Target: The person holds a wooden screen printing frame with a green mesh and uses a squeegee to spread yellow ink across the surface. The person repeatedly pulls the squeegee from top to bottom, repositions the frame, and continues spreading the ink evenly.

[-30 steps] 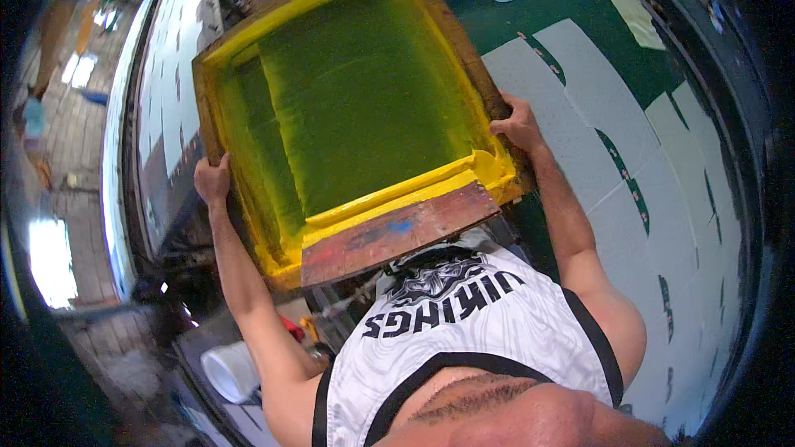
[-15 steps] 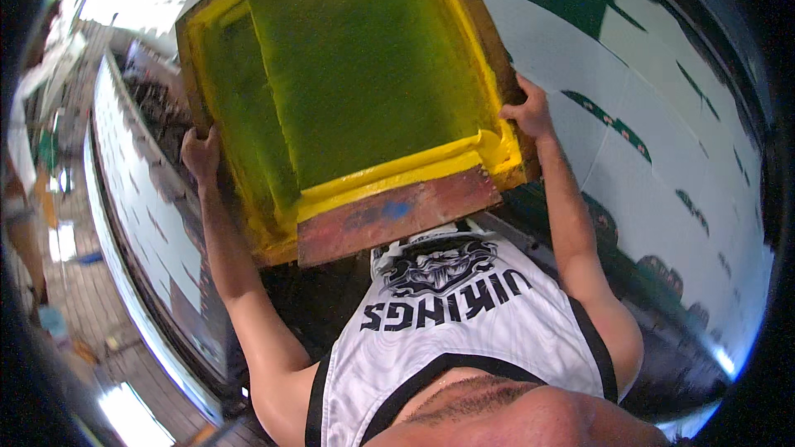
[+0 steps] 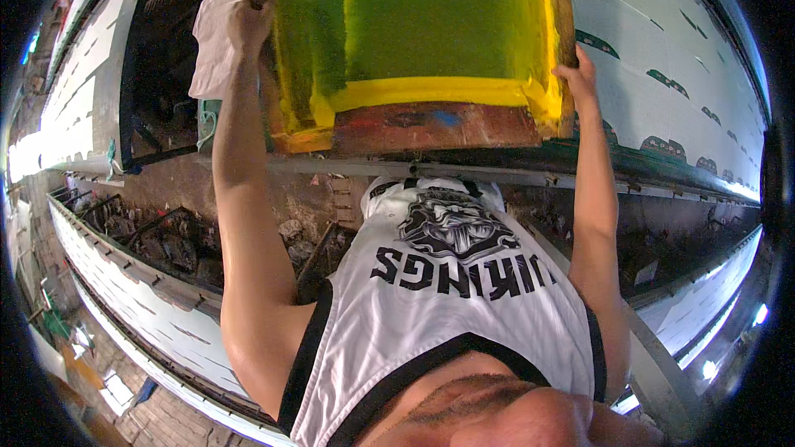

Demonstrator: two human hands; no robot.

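Both arms stretched out ahead. Left hand grips the left side rail of a wooden printing frame, fingers curled around the edge. Right hand clasps the right rail, fingers wrapped over it, thumb on the near side. The frame, with its yellow-green mesh, sits far and centre, held over a long table carrying white sheets with green marks. White cloth hangs just left of the left hand.

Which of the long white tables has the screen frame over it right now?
The upper right white table, with dark green prints. The screen frame, held by left hand and right hand, overlaps it; the others lie lower.
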